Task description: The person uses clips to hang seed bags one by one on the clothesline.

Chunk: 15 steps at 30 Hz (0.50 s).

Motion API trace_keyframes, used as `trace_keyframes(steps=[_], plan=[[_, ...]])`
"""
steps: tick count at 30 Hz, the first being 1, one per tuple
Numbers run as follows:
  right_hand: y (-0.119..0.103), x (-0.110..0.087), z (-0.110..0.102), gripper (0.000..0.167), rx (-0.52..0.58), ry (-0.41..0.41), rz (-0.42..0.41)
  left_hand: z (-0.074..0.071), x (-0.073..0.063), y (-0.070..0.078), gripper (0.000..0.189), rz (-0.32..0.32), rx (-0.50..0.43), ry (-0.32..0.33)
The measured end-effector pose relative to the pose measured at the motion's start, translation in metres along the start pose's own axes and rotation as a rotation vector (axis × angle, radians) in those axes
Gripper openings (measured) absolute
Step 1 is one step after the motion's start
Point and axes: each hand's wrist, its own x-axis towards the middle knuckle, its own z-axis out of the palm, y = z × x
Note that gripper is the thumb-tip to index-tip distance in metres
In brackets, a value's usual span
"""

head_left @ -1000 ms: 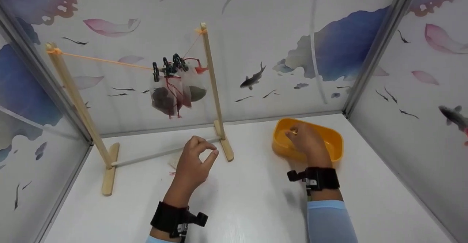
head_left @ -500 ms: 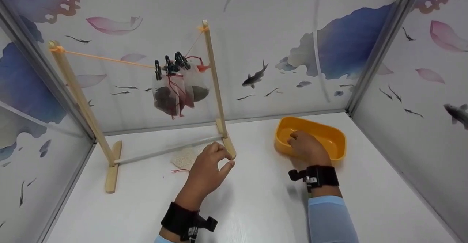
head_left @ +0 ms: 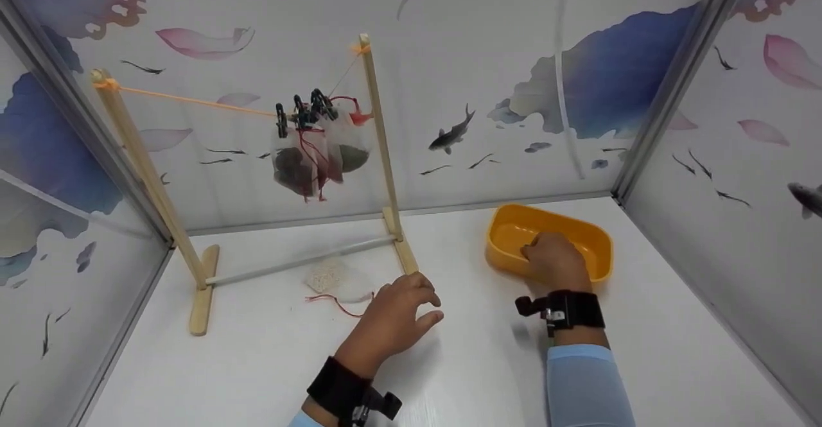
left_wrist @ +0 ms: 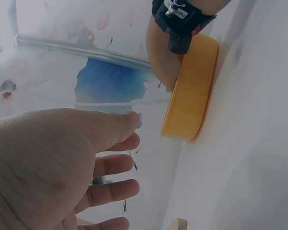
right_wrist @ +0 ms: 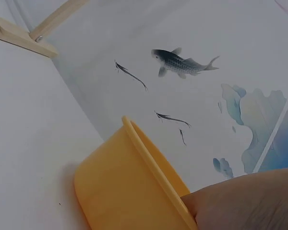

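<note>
In the head view my left hand [head_left: 401,311] hovers over the white table, its fingers loosely bent and holding nothing; the left wrist view also shows thumb and fingers apart. Beside it lies a small translucent drawstring bag [head_left: 331,278] with pale grainy contents and a red cord. My right hand [head_left: 559,260] reaches over the near rim of a yellow plastic basin [head_left: 597,241], fingers down inside. Its fingertips are mostly hidden, and I cannot tell whether they hold anything. In the right wrist view the basin [right_wrist: 120,182] covers the fingers.
At the left stands a wooden frame [head_left: 379,138] with an orange string [head_left: 199,101] between two posts. Several black clips [head_left: 302,112] hold translucent bags [head_left: 298,167] with dark contents and red cords on it. Patterned walls [head_left: 514,16] enclose the table.
My left hand has moved right and nearer to me, uncovering the drawstring bag on the table. My right hand has lowered deeper into the yellow basin.
</note>
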Motion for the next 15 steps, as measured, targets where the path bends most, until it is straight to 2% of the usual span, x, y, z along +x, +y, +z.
trace_keyframes(steps=[7, 12, 15], plan=[[0.012, 0.002, 0.001, 0.032, -0.012, 0.062, -0.028, 0.004, 0.002, 0.003, 0.016, -0.007, 0.008, -0.034], [0.016, 0.0, 0.004, 0.021, -0.079, 0.075, -0.088, 0.005, 0.003, 0.003, 0.016, -0.01, 0.014, -0.044], [0.015, -0.002, 0.003, 0.017, -0.171, 0.078, -0.156, 0.005, 0.002, 0.003, 0.016, -0.003, 0.015, -0.041]])
